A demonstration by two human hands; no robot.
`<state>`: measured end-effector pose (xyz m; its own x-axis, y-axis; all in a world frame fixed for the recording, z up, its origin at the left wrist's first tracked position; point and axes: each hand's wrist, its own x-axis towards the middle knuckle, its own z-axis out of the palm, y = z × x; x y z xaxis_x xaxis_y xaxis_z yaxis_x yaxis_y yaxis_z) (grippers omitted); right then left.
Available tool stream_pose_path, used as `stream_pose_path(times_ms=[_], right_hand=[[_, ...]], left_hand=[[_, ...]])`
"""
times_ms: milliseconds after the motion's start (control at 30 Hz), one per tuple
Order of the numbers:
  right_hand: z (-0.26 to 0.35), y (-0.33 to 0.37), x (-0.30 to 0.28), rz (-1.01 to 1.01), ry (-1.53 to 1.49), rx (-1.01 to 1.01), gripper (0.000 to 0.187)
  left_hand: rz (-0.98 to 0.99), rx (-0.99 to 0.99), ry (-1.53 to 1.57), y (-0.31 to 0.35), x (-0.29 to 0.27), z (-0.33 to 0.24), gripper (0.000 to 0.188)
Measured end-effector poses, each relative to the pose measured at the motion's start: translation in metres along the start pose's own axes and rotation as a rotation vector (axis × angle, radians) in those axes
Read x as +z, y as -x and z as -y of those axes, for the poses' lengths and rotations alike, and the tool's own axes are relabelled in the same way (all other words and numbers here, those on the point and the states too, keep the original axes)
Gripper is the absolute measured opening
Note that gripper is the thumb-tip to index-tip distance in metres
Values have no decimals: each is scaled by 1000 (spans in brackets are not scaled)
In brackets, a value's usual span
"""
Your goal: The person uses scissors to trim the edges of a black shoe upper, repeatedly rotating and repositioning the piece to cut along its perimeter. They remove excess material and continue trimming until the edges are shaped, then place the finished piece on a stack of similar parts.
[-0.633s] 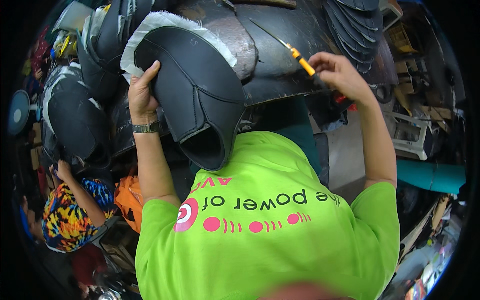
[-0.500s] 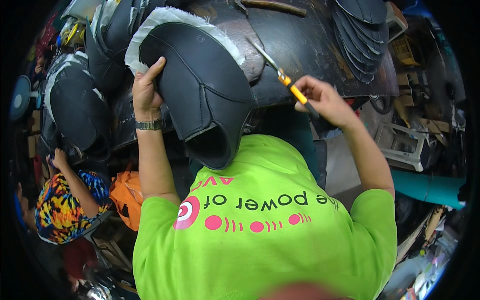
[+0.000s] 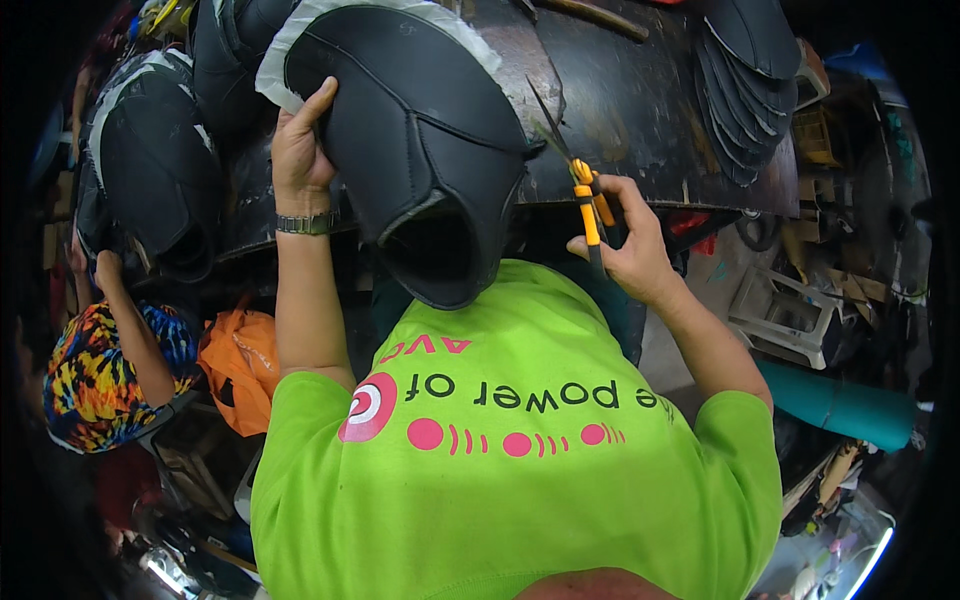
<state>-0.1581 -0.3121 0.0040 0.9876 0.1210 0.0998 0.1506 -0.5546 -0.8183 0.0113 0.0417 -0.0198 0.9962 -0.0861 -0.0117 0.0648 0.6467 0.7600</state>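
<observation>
My left hand (image 3: 303,150) is closed on the left edge of a black stitched shoe upper (image 3: 425,110), its thumb lying over the outer face. A strip of frayed white lining (image 3: 275,62) sticks out along the far edge. The upper's dark opening (image 3: 432,240) faces my shirt. To its right, my right hand (image 3: 635,240) grips scissors (image 3: 583,180) with yellow and black handles. Their blades are parted, pointing away from me near the upper's right edge. I cannot make out whether they touch it.
A dark worktable (image 3: 660,110) runs across the far side, with a wooden-handled tool (image 3: 595,17) on it. Stacked black pieces (image 3: 745,95) stand at the right. More black uppers (image 3: 155,170) lie left, beside a co-worker's patterned sleeve (image 3: 110,375). An orange bag (image 3: 240,370) hangs nearby.
The scissors' blades have come apart, and my right hand has shifted slightly down and changed its hold on the handles. The upper sits a little higher in view, as the whole view has shifted.
</observation>
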Motion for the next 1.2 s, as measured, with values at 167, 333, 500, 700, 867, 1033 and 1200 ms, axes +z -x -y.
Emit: stream_pose_path(times_ms=[167,333,500,700,867,1033,1200], right_hand=[[0,-1,-4,-113,186,-139,63],[-4,1,-2,-77,246,-103,54],[-11,0,2,-93,199,-124,38],[-11,13,5,46,-267,204,27],[-5,15,5,355,-676,346,41],[7,15,11,499,-829,403,48],[15,5,16,441,-738,355,47]], left_hand=[[-131,-102,103,2,-15,-2,25],[-32,-73,141,7,-13,0,25],[-3,-44,135,9,-9,0,25],[-29,-39,121,9,-11,1,24],[-37,-61,146,10,-10,0,23],[-10,-12,91,17,-2,-1,27],[42,6,4,20,7,-1,29]])
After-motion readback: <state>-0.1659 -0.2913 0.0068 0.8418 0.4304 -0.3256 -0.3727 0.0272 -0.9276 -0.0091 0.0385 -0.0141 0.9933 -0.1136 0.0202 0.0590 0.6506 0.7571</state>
